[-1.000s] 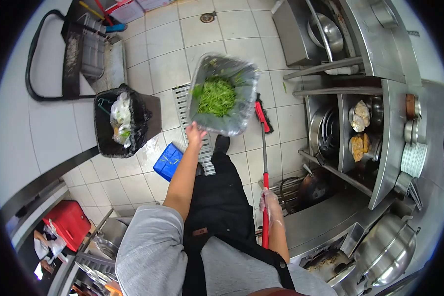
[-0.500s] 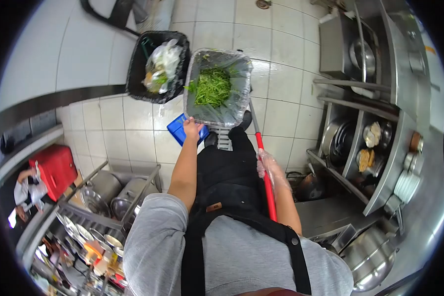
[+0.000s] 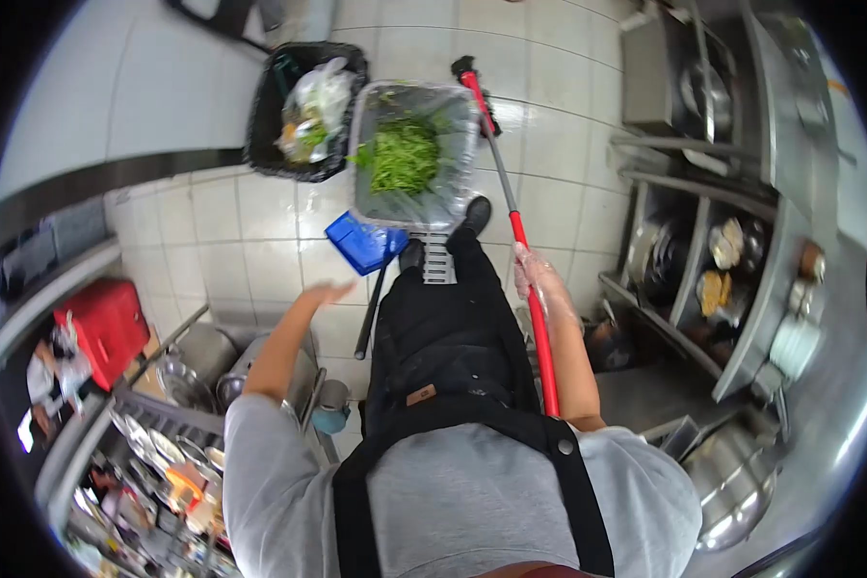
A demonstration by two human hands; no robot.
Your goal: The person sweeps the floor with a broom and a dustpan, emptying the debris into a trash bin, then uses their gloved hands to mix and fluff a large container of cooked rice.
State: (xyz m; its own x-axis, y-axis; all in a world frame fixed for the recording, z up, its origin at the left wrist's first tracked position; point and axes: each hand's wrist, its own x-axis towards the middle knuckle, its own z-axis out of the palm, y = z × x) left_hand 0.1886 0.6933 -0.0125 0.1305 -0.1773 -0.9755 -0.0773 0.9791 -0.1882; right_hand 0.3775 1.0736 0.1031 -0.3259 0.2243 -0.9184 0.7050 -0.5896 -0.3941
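My right hand (image 3: 539, 276), in a clear plastic glove, is wrapped round the red handle of a long broom (image 3: 513, 218), whose head rests on the tiled floor beyond the bin. Bare and held low over the floor, my left hand (image 3: 329, 292) touches nothing, its fingers stretched out and somewhat blurred. Just beyond my feet stands a plastic-lined bin (image 3: 462, 189) with green leafy trimmings (image 3: 403, 157) inside. A blue dustpan (image 3: 364, 243) with a dark handle lies between my left hand and that bin.
A black-lined bin (image 3: 262, 130) holding plastic bags adjoins the other bin. Steel shelving (image 3: 679, 361) with pots and bowls runs along the right. At the left are large steel pots (image 3: 202, 358), a red box (image 3: 106, 328) and part of another person (image 3: 43, 374).
My left hand has let go of the lined bin's rim and moved back to the left. The broom head and the dustpan's handle now show.
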